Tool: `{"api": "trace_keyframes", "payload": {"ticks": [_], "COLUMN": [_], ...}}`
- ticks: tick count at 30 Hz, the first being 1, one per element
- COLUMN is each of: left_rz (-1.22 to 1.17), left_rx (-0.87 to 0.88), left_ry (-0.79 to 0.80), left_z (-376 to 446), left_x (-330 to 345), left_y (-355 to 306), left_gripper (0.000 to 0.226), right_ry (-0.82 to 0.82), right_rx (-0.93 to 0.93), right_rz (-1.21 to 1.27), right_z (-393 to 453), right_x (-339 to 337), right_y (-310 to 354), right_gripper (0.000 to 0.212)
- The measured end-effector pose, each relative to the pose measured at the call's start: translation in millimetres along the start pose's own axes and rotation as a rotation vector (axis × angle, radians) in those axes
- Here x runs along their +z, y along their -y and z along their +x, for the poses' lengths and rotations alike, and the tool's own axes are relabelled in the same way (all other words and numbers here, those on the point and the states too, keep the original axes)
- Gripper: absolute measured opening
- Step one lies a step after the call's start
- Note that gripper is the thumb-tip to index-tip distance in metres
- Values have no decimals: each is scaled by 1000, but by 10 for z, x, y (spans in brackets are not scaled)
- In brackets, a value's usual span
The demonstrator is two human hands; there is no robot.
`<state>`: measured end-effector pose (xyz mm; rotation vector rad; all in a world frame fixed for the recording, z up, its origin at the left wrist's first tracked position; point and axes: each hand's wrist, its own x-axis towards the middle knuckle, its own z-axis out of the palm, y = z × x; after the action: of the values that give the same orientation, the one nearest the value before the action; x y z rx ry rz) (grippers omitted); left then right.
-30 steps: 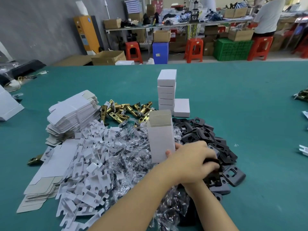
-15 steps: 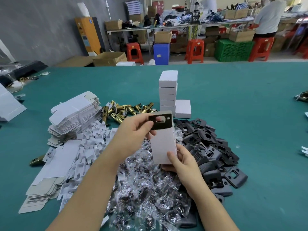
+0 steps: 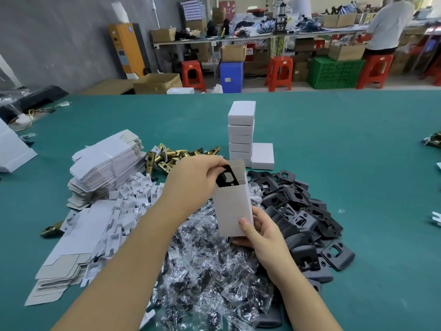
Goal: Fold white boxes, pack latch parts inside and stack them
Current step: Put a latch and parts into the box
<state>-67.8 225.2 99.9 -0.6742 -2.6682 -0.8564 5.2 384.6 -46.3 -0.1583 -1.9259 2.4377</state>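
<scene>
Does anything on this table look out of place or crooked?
Yes, slightly. One brass latch part lies alone at the left beside the flat cardboard blanks, apart from the brass pile. The top box of the white stack sits a little askew.

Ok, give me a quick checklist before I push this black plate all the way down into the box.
1. Box upright, top open: ok.
2. Right hand gripping the box's lower end: ok.
3. Left hand pinching the black plate: ok.
4. Plate's lower edge already inside the opening: ok, the upper part sticks out, tilted.
5. Room left inside the box: cannot tell, interior hidden.
6. Finished stack standing clear of the hands: ok.
</scene>
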Motion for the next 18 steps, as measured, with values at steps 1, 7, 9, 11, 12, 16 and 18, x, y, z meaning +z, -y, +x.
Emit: {"api": "trace_keyframes", "payload": {"ticks": [1,7,9,11,12,16,18], "left_rz": [0,-32,-37,-25,-25,-30,-15], "left_rx": [-6,-8,-16,-32,-39,-65,-75], "left_ry": [18,96,139,199,231,336,372], "left_z": [11,66,79,88,91,86,90], "left_x": [3,-5,5,30,47,112,124], "left_y": [-8,-82,-103,-116,-116,-108,-100], "left_gripper": [23,21,21,20,20,18,17], "right_ry": [3,11,9,3,1,2,2], "right_rx": [-2,-12,-14,-15,-15,-25,-27], "right_rz": [4,11,20,25,27,29,28], "right_z": [-1,3,6,10,13,12,11], "right_x": [-1,1,1,-1,-3,-7,-7], "right_y": [-1,-8,-11,-14,-17,-27,-32], "right_gripper": [27,28,28,28,27,25,26]}}
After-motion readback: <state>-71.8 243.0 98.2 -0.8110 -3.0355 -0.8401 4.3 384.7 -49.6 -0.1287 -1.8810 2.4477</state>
